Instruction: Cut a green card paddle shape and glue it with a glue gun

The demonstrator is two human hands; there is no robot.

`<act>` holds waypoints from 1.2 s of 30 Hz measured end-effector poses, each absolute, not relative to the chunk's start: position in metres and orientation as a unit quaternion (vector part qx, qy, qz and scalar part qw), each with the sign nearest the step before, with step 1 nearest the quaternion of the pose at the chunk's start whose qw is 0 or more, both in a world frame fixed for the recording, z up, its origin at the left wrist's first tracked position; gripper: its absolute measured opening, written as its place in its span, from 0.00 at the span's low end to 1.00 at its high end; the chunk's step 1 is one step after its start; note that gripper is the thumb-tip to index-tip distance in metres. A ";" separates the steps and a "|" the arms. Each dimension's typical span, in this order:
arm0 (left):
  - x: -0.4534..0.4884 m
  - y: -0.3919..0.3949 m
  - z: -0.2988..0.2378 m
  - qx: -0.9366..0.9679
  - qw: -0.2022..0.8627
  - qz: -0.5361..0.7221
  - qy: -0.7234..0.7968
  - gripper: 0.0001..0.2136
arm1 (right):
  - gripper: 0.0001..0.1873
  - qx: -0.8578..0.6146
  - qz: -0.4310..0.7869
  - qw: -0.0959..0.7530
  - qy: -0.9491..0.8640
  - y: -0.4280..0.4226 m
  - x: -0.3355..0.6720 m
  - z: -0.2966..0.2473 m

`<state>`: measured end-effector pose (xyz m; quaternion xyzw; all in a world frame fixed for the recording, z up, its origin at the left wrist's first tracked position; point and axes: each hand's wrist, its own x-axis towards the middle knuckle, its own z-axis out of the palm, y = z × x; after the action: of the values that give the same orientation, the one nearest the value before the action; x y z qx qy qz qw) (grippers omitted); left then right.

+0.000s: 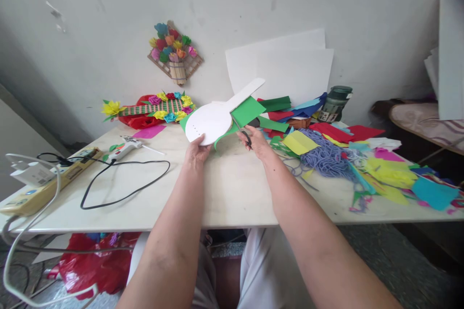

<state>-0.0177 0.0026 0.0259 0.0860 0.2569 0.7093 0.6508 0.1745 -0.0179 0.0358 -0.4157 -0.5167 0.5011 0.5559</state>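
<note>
My left hand (197, 149) grips the lower edge of a white board cutout (210, 123), round with a long straight neck. Behind the cutout lies a sheet of green paper (248, 112), held together with it. My right hand (254, 142) is closed on a pair of scissors (247, 138) with dark handles. Their blades meet the green paper beside the round part, near the base of the neck. A narrow curled strip of green paper (218, 142) hangs from the lower edge. Both hands are above the table.
A yellow power strip (72, 176), a glue gun (125, 148) and its black cable are at left. Behind them lies a flower-covered woven piece (166, 106). Blue-grey yarn (324, 154), coloured paper scraps (391, 172) and a dark green jar (335, 103) occupy the right.
</note>
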 end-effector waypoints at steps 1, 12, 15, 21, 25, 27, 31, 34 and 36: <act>-0.018 0.003 0.026 0.087 0.651 0.709 0.255 0.27 | 0.34 -0.415 0.502 0.557 -0.515 -0.018 0.174 0.036; -0.019 0.005 0.022 0.104 0.653 0.715 0.228 0.29 | 0.16 -0.367 0.525 0.547 -0.539 -0.018 0.179 0.031; -0.019 0.006 0.021 0.103 0.651 0.716 0.230 0.29 | 0.15 -0.364 0.532 0.539 -0.542 -0.019 0.180 0.031; -0.019 0.006 0.022 0.090 0.634 0.728 0.242 0.29 | 0.15 -0.395 0.539 0.500 -0.551 -0.017 0.182 0.029; -0.019 0.007 0.023 0.075 0.620 0.744 0.239 0.29 | 0.15 -0.399 0.528 0.491 -0.567 -0.014 0.183 0.027; -0.019 0.008 0.023 0.069 0.613 0.750 0.238 0.29 | 0.16 -0.394 0.521 0.494 -0.573 -0.013 0.183 0.026; -0.018 0.008 0.022 0.068 0.603 0.760 0.234 0.29 | 0.17 -0.396 0.502 0.520 -0.566 -0.012 0.181 0.025; -0.016 0.008 0.023 0.072 0.600 0.763 0.228 0.28 | 0.18 -0.402 0.489 0.553 -0.542 -0.011 0.175 0.026; -0.014 0.007 0.023 0.083 0.601 0.764 0.218 0.27 | 0.20 -0.417 0.485 0.565 -0.521 -0.010 0.170 0.027</act>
<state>-0.0135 0.0069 0.0227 0.0830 0.2181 0.7642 0.6013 0.1705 -0.0101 0.0265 -0.4168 -0.5214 0.4851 0.5650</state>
